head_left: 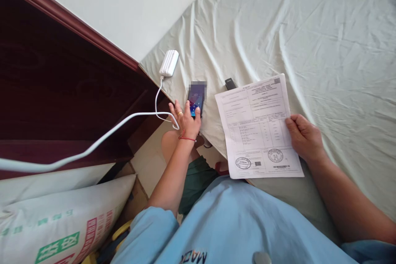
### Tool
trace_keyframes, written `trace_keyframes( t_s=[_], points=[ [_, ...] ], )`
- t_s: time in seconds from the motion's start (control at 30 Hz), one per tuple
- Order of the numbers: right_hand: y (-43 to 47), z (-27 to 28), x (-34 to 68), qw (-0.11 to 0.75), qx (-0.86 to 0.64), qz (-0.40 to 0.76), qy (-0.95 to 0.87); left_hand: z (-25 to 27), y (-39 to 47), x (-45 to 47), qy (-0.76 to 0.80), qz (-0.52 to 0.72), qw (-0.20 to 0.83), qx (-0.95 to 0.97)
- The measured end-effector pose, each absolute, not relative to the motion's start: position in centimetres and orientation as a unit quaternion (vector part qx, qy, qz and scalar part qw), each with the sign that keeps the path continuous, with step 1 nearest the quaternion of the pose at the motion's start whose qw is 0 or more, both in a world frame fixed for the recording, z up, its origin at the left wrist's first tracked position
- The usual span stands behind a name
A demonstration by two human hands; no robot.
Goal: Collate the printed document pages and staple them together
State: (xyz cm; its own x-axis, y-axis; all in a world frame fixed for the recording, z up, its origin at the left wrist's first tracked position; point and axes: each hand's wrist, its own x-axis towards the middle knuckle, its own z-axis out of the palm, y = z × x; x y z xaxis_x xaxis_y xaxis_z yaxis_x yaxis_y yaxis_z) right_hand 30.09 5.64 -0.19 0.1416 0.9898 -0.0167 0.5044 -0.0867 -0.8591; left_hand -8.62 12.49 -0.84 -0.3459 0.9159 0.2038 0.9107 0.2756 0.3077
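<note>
My left hand (pixel 188 123) reaches over the lower end of a smartphone (pixel 196 98) with its screen lit. Its fingers are spread, the forefinger and thumb at the screen; a ring and a red string bracelet show on it. The phone lies on the pale bed sheet near the edge, its top part blurred out. Pinched at the right edge by my right hand (pixel 306 136) is a printed document (pixel 258 128) with tables, two oval stamps and a barcode. Just beyond the document's top edge, a small black object (pixel 229 83) lies partly covered by it.
A white charger-like block (pixel 169 63) lies on the sheet (pixel 334 49) at the bed's corner. Its white cable (pixel 120 121) loops past my left hand toward the left. A dark red wooden panel (pixel 62 70) borders the bed. Printed white sacks (pixel 62 214) stand at lower left.
</note>
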Motion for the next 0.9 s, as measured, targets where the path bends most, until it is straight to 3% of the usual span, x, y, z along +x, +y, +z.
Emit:
trace_keyframes(
  t_s=[0.9],
  points=[
    [5.6, -0.1, 30.1, 0.363, -0.662, 0.323, -0.571, -1.5, 13.0, -8.8, 0.789, 0.218, 0.034, 0.573]
  ],
)
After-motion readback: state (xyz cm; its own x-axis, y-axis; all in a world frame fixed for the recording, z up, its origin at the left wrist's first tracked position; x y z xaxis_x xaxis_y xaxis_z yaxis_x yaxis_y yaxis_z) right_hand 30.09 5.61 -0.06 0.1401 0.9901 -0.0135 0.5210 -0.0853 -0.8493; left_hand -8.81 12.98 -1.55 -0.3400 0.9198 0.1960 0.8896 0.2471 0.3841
